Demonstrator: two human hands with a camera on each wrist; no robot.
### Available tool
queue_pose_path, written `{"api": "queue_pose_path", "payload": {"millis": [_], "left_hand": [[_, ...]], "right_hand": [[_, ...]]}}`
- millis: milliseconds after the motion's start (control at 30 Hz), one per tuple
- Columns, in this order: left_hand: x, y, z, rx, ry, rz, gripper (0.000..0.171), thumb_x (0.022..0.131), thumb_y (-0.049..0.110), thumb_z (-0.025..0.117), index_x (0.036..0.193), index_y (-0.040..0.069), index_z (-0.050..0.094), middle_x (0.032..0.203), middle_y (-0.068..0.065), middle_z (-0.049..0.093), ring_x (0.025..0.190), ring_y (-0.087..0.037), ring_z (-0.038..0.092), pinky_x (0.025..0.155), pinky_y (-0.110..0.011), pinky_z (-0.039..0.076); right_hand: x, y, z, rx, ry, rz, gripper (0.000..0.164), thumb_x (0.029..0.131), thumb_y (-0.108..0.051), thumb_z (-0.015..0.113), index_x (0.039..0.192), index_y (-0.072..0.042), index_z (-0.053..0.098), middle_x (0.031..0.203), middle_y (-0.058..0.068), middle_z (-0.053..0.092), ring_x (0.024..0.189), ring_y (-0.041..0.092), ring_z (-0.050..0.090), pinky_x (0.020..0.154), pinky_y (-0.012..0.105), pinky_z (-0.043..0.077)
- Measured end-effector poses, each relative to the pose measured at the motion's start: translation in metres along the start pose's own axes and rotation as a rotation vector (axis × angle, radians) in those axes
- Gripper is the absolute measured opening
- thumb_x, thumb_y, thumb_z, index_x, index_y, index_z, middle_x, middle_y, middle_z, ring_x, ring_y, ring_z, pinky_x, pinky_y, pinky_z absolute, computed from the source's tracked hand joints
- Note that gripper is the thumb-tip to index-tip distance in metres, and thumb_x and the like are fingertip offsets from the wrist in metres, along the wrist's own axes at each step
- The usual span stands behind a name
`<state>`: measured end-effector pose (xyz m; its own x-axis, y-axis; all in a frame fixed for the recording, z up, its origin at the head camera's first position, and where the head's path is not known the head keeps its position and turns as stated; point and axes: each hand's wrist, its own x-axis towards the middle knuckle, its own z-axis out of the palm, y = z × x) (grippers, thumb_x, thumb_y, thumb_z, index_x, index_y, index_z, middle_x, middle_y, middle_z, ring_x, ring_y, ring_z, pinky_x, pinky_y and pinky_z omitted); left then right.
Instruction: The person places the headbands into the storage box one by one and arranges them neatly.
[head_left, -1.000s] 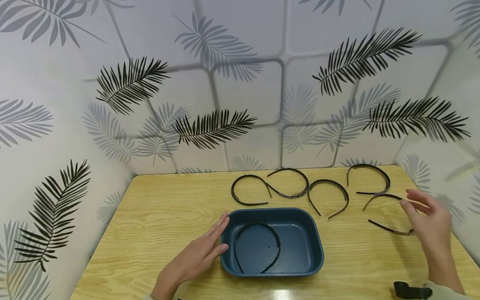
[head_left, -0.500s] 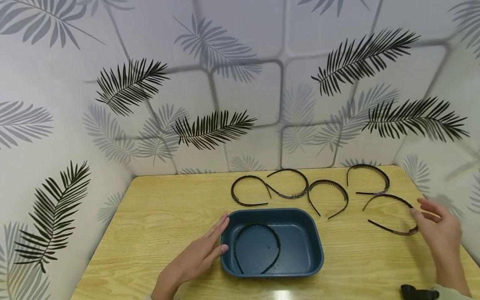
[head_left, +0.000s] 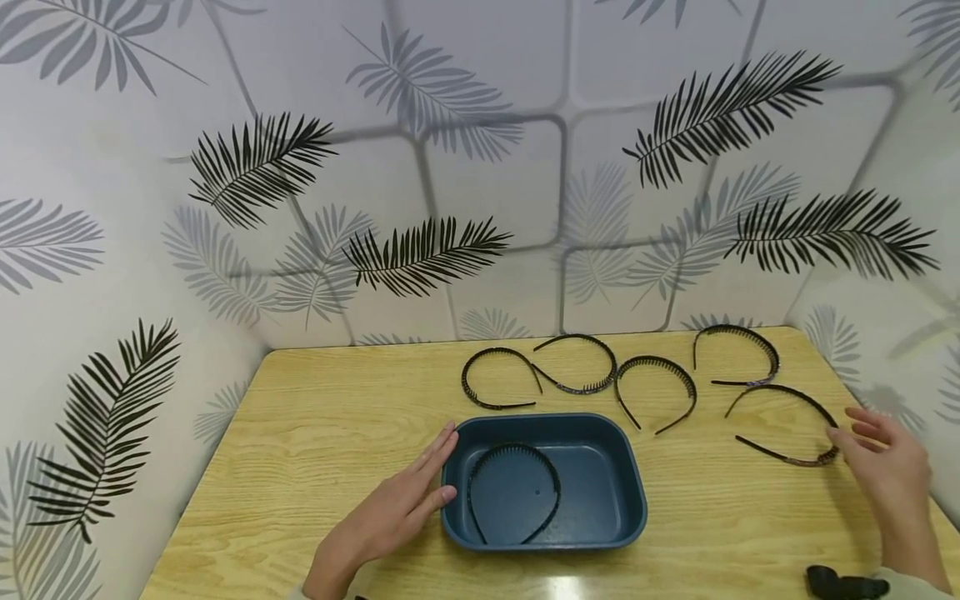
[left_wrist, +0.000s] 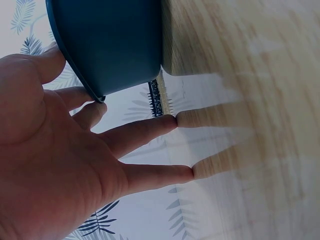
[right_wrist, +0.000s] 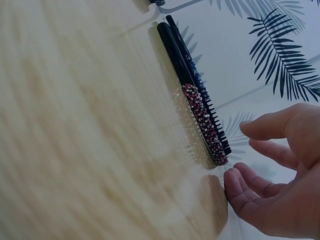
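Observation:
My left hand (head_left: 397, 508) rests against the left wall of a dark blue plastic bin (head_left: 600, 500), its fingers straight. In the left wrist view, some fingertips of that hand (left_wrist: 60, 155) touch the bin's rim while two others reach down to the tabletop. Inside the bin lies a black toothed headband (head_left: 557, 487). At the table's right side my right hand (head_left: 888, 471) is just beside another black headband (head_left: 786, 459), fingers loosely bent and holding nothing. The right wrist view shows that headband's red and white glittery band (right_wrist: 202, 117), with a gap before the thumb and fingers.
Several more black headbands lie behind the bin: one at the left (head_left: 501, 408), one beside it (head_left: 577, 390), one nearer the middle (head_left: 658, 361) and one at the back right (head_left: 750, 332). The wooden table (head_left: 315, 433) meets a leaf-patterned wall (head_left: 495, 208).
My right hand has drawn back to the right and slightly toward me, uncovering the right part of the headband beside it. The left hand and bin have stayed still.

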<state>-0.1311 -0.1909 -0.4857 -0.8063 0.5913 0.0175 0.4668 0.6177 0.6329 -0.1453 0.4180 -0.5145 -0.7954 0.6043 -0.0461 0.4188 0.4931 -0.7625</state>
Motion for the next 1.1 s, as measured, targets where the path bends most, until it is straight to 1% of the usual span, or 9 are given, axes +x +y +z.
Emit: {"api": "queue_pose_path", "payload": {"millis": [233,367,433,533,667,767,867,967,1100], "left_hand": [[0.0005,-0.0003,-0.0005,-0.002,-0.005,-0.002,0.068,0.111,0.035,0.048,0.167,0.020,0.012,0.171,0.015,0.001,0.154,-0.012,0.016,0.117,-0.051,0.033],[0.0011,0.0003,-0.0009,-0.005,-0.006,-0.007,0.068,0.111,0.033,0.049,0.167,0.021,0.012,0.171,0.016,0.001,0.154,-0.011,0.016,0.117,-0.051,0.033],[0.0010,0.0007,-0.0011,-0.005,-0.006,-0.008,0.068,0.111,0.032,0.049,0.167,0.021,0.012,0.171,0.016,0.001,0.154,-0.012,0.016,0.117,-0.051,0.033],[0.0009,0.0013,-0.0013,-0.004,-0.007,-0.009,0.068,0.111,0.032,0.049,0.167,0.020,0.012,0.171,0.015,0.001,0.154,-0.012,0.015,0.118,-0.051,0.032],[0.0008,0.0019,-0.0015,-0.004,-0.007,-0.011,0.068,0.111,0.032,0.049,0.167,0.020,0.012,0.171,0.016,0.001,0.154,-0.011,0.015,0.118,-0.051,0.032],[0.0008,0.0019,-0.0012,-0.005,-0.004,-0.012,0.068,0.111,0.032,0.049,0.167,0.020,0.013,0.171,0.016,0.001,0.154,-0.012,0.016,0.118,-0.051,0.032],[0.0009,0.0014,-0.0006,-0.006,-0.003,-0.011,0.068,0.111,0.032,0.049,0.167,0.020,0.012,0.171,0.016,0.001,0.154,-0.011,0.016,0.118,-0.051,0.032],[0.0008,0.0009,-0.0002,-0.008,-0.004,-0.007,0.068,0.111,0.032,0.049,0.167,0.021,0.012,0.171,0.016,0.000,0.154,-0.011,0.015,0.118,-0.050,0.032],[0.0007,0.0005,-0.0001,-0.007,-0.003,-0.002,0.069,0.111,0.033,0.049,0.167,0.021,0.012,0.171,0.015,0.001,0.154,-0.011,0.015,0.118,-0.051,0.032]], "right_hand": [[0.0017,0.0065,-0.0014,-0.058,-0.053,-0.044,0.058,0.101,-0.022,0.063,0.148,0.006,0.047,0.137,0.034,0.051,0.097,0.030,0.057,0.060,0.021,0.039],[0.0017,0.0075,-0.0016,-0.076,-0.055,-0.065,0.053,0.101,-0.021,0.062,0.145,0.008,0.051,0.135,0.034,0.053,0.100,0.036,0.058,0.061,0.022,0.039],[0.0018,0.0078,-0.0020,-0.081,-0.052,-0.069,0.052,0.101,-0.021,0.063,0.142,0.008,0.053,0.128,0.031,0.058,0.094,0.024,0.061,0.060,0.021,0.040],[0.0024,0.0084,-0.0030,-0.079,-0.042,-0.072,0.049,0.099,-0.021,0.065,0.137,0.009,0.058,0.095,-0.003,0.069,0.074,-0.007,0.051,0.058,0.017,0.042],[0.0035,0.0075,-0.0038,-0.069,-0.041,-0.058,0.047,0.099,-0.020,0.066,0.135,0.009,0.061,0.077,-0.034,0.047,0.065,-0.023,0.034,0.056,0.013,0.042],[0.0042,0.0056,-0.0037,-0.085,-0.043,-0.040,0.047,0.099,-0.020,0.065,0.136,0.008,0.061,0.083,-0.020,0.061,0.065,-0.022,0.033,0.055,0.014,0.042],[0.0048,0.0050,-0.0032,-0.108,-0.051,-0.050,0.046,0.099,-0.020,0.065,0.135,0.008,0.061,0.100,0.011,0.074,0.065,-0.021,0.033,0.055,0.016,0.042],[0.0050,0.0067,-0.0024,-0.133,-0.070,-0.088,0.045,0.100,-0.020,0.064,0.133,0.010,0.062,0.121,0.030,0.068,0.065,-0.021,0.034,0.053,0.015,0.043],[0.0063,0.0086,-0.0012,-0.150,-0.102,-0.106,0.046,0.102,-0.021,0.061,0.133,0.012,0.061,0.135,0.036,0.056,0.075,0.008,0.064,0.055,0.019,0.046]]}}
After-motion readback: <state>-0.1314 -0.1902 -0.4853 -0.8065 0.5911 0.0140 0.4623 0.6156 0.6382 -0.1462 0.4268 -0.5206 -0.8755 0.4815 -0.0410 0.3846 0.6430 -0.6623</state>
